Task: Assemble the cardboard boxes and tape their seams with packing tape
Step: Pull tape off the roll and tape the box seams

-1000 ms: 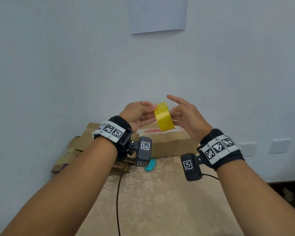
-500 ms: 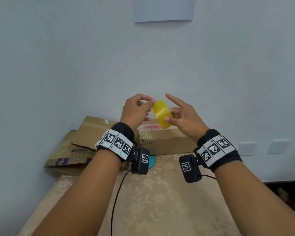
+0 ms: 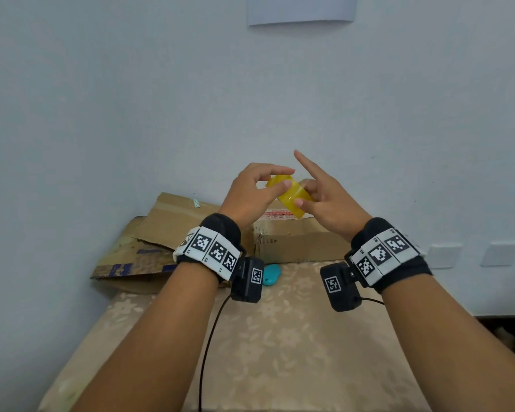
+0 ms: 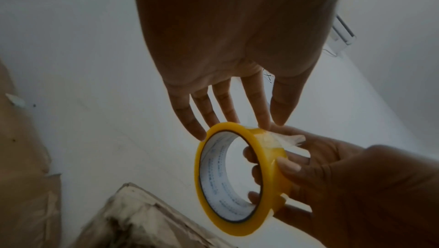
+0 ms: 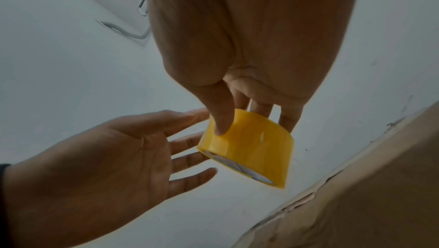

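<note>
Right hand (image 3: 329,203) grip: thumb on outer band, fingers through core of tape roll (image 4: 240,180), held in air above box (image 3: 298,242). Left hand (image 3: 250,191) grip: fingertips pinching loose tape end at top of roll. Light, stiff, slick; sticky, crumpling end. Hold by core.

The head view is evenly and softly lit, with the pale blue-white painted wall (image 3: 131,114) bright and free of glare; lines bow toward the edges of that wall. Both wrist views are dimmer and grainy: against the bright wall the left hand (image 4: 237,45) and right hand (image 5: 249,36) are backlit, dark, stretched and slightly blurred.
</note>
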`<state>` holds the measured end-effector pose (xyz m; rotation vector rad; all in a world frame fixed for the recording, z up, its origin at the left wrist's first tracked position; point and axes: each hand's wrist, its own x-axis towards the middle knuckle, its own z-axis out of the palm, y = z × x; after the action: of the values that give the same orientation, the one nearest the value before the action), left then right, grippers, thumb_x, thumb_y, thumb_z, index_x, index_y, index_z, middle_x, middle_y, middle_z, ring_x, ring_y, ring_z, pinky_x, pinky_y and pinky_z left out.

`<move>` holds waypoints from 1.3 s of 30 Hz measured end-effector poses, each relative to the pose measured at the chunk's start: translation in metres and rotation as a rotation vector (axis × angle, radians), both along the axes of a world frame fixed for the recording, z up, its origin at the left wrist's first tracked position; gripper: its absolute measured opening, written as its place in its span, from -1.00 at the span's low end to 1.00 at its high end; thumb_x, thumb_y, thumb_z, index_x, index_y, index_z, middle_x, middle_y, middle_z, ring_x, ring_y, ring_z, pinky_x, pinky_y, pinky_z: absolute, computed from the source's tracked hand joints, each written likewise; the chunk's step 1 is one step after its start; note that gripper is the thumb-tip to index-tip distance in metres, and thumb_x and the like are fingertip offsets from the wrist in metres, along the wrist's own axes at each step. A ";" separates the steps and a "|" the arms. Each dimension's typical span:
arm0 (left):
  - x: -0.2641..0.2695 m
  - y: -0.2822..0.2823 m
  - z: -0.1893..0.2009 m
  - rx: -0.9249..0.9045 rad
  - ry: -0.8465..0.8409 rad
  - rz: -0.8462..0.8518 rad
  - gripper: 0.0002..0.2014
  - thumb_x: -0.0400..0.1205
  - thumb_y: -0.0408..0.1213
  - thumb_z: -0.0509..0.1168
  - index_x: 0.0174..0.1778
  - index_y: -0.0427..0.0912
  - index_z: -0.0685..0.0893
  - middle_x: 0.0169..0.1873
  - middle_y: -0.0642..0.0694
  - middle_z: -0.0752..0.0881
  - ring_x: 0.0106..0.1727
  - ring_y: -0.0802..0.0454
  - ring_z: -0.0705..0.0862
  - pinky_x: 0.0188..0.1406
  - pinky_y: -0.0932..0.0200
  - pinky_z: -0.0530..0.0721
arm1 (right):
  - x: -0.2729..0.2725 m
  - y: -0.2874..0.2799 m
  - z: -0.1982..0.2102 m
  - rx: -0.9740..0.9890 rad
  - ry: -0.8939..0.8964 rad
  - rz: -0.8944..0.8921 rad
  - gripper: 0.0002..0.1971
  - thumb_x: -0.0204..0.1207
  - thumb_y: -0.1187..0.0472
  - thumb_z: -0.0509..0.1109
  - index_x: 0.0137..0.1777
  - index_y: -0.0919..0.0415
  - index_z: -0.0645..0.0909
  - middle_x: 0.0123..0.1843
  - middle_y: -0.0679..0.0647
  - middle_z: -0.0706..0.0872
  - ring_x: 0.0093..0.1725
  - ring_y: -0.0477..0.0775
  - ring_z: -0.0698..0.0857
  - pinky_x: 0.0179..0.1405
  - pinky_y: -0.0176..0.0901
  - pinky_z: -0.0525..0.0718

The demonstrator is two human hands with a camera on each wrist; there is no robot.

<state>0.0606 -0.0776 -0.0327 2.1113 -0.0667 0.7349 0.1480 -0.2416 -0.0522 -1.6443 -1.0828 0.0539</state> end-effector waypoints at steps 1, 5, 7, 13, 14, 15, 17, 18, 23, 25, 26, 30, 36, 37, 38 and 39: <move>0.000 0.000 0.000 0.024 -0.005 0.004 -0.78 0.71 -0.17 0.42 0.24 0.14 0.81 0.32 0.06 0.67 0.35 0.16 0.60 0.28 0.35 0.50 | 0.000 0.000 0.000 -0.007 -0.014 0.002 -0.14 0.70 0.47 0.34 0.84 -0.07 0.02 -0.14 0.26 0.67 0.02 0.28 0.73 0.35 0.24 0.67; 0.001 -0.003 0.002 0.093 -0.020 0.031 -0.82 0.70 -0.18 0.43 0.16 0.18 0.80 0.29 0.09 0.64 0.34 0.18 0.59 0.24 0.46 0.41 | -0.002 -0.001 0.004 -0.051 -0.055 0.009 -0.13 0.70 0.46 0.35 0.84 -0.11 0.02 -0.19 0.31 0.58 -0.07 0.16 0.65 0.30 0.27 0.67; 0.002 -0.005 0.001 0.106 -0.020 0.034 -0.84 0.69 -0.18 0.44 0.13 0.18 0.79 0.25 0.13 0.64 0.34 0.17 0.59 0.31 0.31 0.48 | -0.003 -0.002 0.006 -0.071 -0.069 0.002 -0.12 0.70 0.47 0.34 0.84 -0.14 0.01 -0.22 0.22 0.55 -0.10 0.15 0.61 0.29 0.25 0.67; 0.007 -0.005 -0.004 0.067 -0.053 0.047 -0.89 0.67 -0.17 0.47 0.07 0.07 0.86 0.19 0.14 0.70 0.29 0.17 0.65 0.39 0.01 0.62 | -0.001 -0.007 0.008 -0.106 -0.069 0.021 -0.10 0.70 0.46 0.35 0.84 -0.14 -0.02 -0.33 -0.29 0.67 -0.08 -0.10 0.71 0.33 0.01 0.68; 0.008 -0.004 -0.005 0.063 -0.068 0.052 -0.90 0.65 -0.16 0.50 0.05 0.08 0.87 0.19 0.13 0.72 0.28 0.16 0.67 0.39 -0.04 0.63 | 0.000 -0.007 0.008 -0.108 -0.068 0.023 -0.10 0.69 0.46 0.35 0.84 -0.14 -0.02 -0.33 -0.30 0.68 -0.08 -0.13 0.71 0.33 -0.01 0.67; 0.009 -0.004 -0.006 0.057 -0.084 0.060 -0.90 0.63 -0.15 0.52 0.03 0.08 0.88 0.18 0.12 0.74 0.28 0.16 0.68 0.40 -0.08 0.64 | 0.000 -0.006 0.007 -0.106 -0.065 0.025 -0.10 0.69 0.46 0.36 0.84 -0.14 -0.02 -0.32 -0.31 0.69 -0.07 -0.13 0.71 0.33 -0.01 0.67; 0.010 -0.005 -0.008 0.027 -0.120 0.079 -0.92 0.60 -0.15 0.55 -0.02 0.09 0.89 0.15 0.13 0.77 0.27 0.18 0.69 0.39 -0.10 0.64 | 0.001 -0.005 0.007 -0.104 -0.057 0.025 -0.10 0.69 0.46 0.36 0.84 -0.14 -0.01 -0.32 -0.33 0.70 -0.08 -0.12 0.70 0.30 0.00 0.67; 0.011 -0.005 -0.009 0.007 -0.139 0.086 -0.93 0.59 -0.17 0.56 -0.05 0.09 0.90 0.14 0.13 0.78 0.26 0.20 0.69 0.36 -0.06 0.65 | 0.002 -0.004 0.006 -0.102 -0.050 0.024 -0.10 0.69 0.46 0.37 0.84 -0.14 0.00 -0.32 -0.31 0.70 -0.10 -0.10 0.69 0.26 0.02 0.67; 0.014 -0.004 -0.011 0.005 -0.243 0.110 -0.94 0.57 -0.24 0.57 -0.10 0.04 0.91 0.10 0.15 0.79 0.20 0.27 0.69 0.23 0.14 0.64 | -0.001 -0.002 0.007 -0.093 -0.036 0.022 -0.10 0.69 0.44 0.38 0.84 -0.16 -0.01 -0.25 0.12 0.69 -0.11 0.19 0.67 0.22 0.24 0.70; 0.014 -0.003 -0.012 0.022 -0.293 0.114 -0.93 0.57 -0.27 0.56 -0.12 0.01 0.90 0.07 0.13 0.81 0.18 0.24 0.72 0.24 0.09 0.68 | -0.001 -0.002 0.008 -0.108 -0.015 0.013 -0.09 0.70 0.41 0.39 0.83 -0.18 -0.03 -0.10 0.40 0.71 0.01 0.40 0.72 0.26 0.32 0.69; 0.015 -0.003 -0.013 0.041 -0.319 0.120 -0.93 0.57 -0.30 0.56 -0.12 -0.02 0.90 0.05 0.12 0.81 0.16 0.22 0.73 0.23 0.07 0.70 | 0.000 -0.002 0.009 -0.113 -0.001 0.004 -0.09 0.70 0.39 0.40 0.83 -0.20 -0.03 -0.05 0.41 0.73 0.07 0.42 0.74 0.28 0.34 0.70; 0.016 -0.004 -0.016 0.145 -0.360 0.157 -0.95 0.59 -0.34 0.52 -0.11 -0.12 0.89 0.00 0.09 0.80 0.08 0.19 0.74 0.16 0.03 0.74 | 0.001 -0.003 0.010 -0.095 0.034 -0.039 -0.09 0.68 0.39 0.42 0.82 -0.23 0.01 -0.10 0.17 0.80 0.09 0.33 0.78 0.28 0.32 0.73; 0.014 -0.009 -0.014 0.212 -0.241 0.217 -0.94 0.68 -0.25 0.40 -0.10 -0.09 0.70 -0.04 0.09 0.82 0.01 0.13 0.76 0.06 -0.10 0.80 | 0.001 -0.003 0.013 -0.110 -0.008 -0.103 -0.16 0.66 0.38 0.41 0.79 -0.25 0.17 -0.12 0.02 0.84 0.00 0.18 0.80 0.20 0.23 0.78; 0.013 -0.009 -0.014 0.193 -0.223 0.217 -0.93 0.69 -0.24 0.39 -0.10 -0.11 0.68 -0.05 0.10 0.83 0.01 0.12 0.77 0.06 -0.12 0.79 | 0.001 -0.003 0.013 -0.123 -0.006 -0.120 -0.18 0.66 0.37 0.41 0.78 -0.26 0.20 -0.10 0.03 0.85 0.00 0.19 0.81 0.20 0.20 0.78; 0.012 -0.009 -0.014 0.165 -0.208 0.216 -0.92 0.69 -0.22 0.37 -0.10 -0.11 0.66 -0.08 0.10 0.83 0.00 0.10 0.78 0.06 -0.15 0.79 | 0.002 -0.003 0.013 -0.131 -0.002 -0.135 -0.21 0.66 0.36 0.41 0.77 -0.26 0.24 -0.08 0.05 0.85 0.01 0.19 0.81 0.19 0.18 0.78; 0.012 -0.009 -0.014 0.132 -0.197 0.208 -0.91 0.69 -0.19 0.34 -0.10 -0.08 0.63 -0.11 0.09 0.84 -0.01 0.07 0.79 0.05 -0.18 0.78 | 0.002 -0.004 0.013 -0.133 -0.002 -0.147 -0.24 0.66 0.35 0.41 0.75 -0.25 0.29 -0.06 0.06 0.86 0.02 0.20 0.81 0.19 0.16 0.77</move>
<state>0.0724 -0.0866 -0.0463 2.1855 -0.0025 1.0883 0.1502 -0.2452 -0.0391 -1.8395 -0.9739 0.0281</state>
